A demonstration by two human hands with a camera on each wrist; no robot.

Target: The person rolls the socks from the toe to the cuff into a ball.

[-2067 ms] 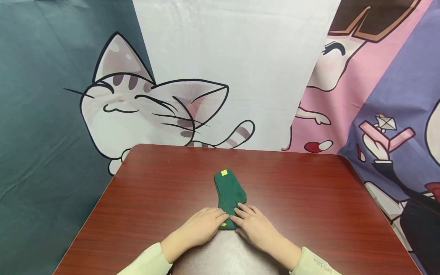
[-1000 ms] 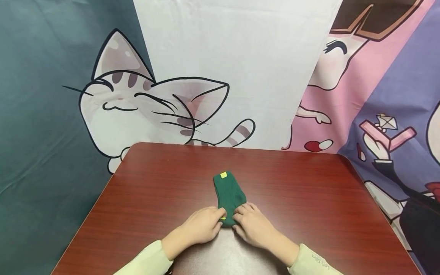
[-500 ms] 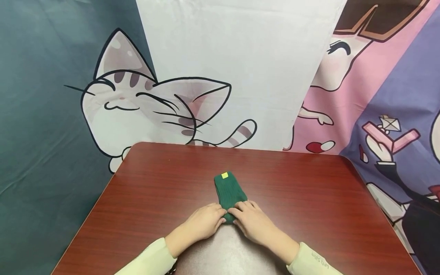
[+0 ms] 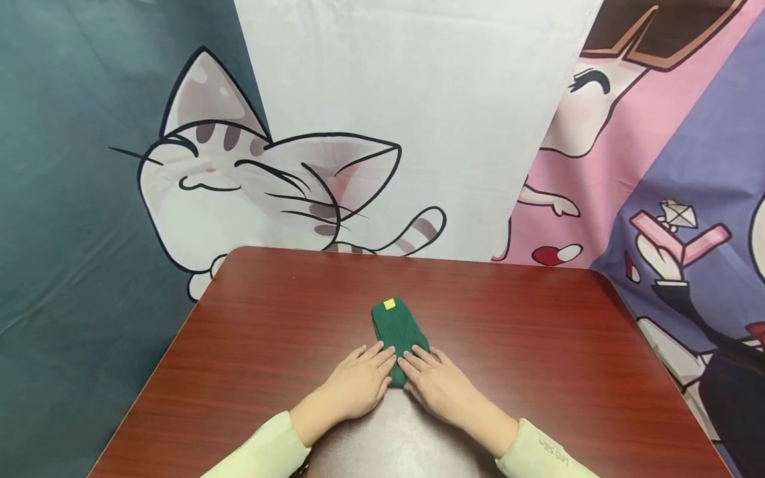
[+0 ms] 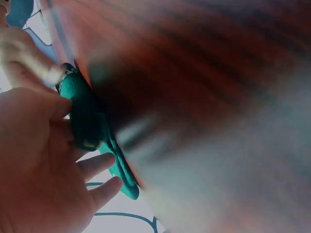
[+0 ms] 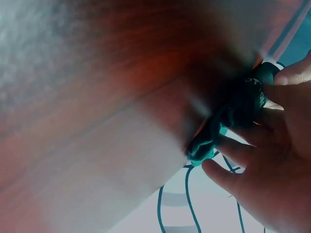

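Green sock: lay flat on the table, a little right of centre and towards the near side, its far end leaning left. (image 4: 399,325)
Yellow patch: sat on the sock's far end. (image 4: 390,303)
Near end of the sock: looked thicker than the rest and was perhaps doubled over, though the blurred wrist views left that unsure.
White lettering: showed on the dark near part of the sock, only partly readable. (image 6: 256,81)
Left hand: rested on the sock's near left part, fingers straight and slightly apart, thumb by the near edge. (image 4: 360,384)
Right hand: rested on the near right part, fingers straight and slightly apart, just beside the left fingertips. (image 4: 442,386)
Sleeves: both pale yellow-green, ending above the wrists; the right one carried small lettering. (image 4: 540,451)
Table: reddish-brown wood grain with rounded far corners and a pale glare at the near middle. (image 4: 287,318)
Backdrop: hung beyond the far edge, grey-green at left, white in the middle, pink and violet at right. (image 4: 466,86)
Cartoon cat: was printed at left, its striped tail reaching right. (image 4: 221,199)
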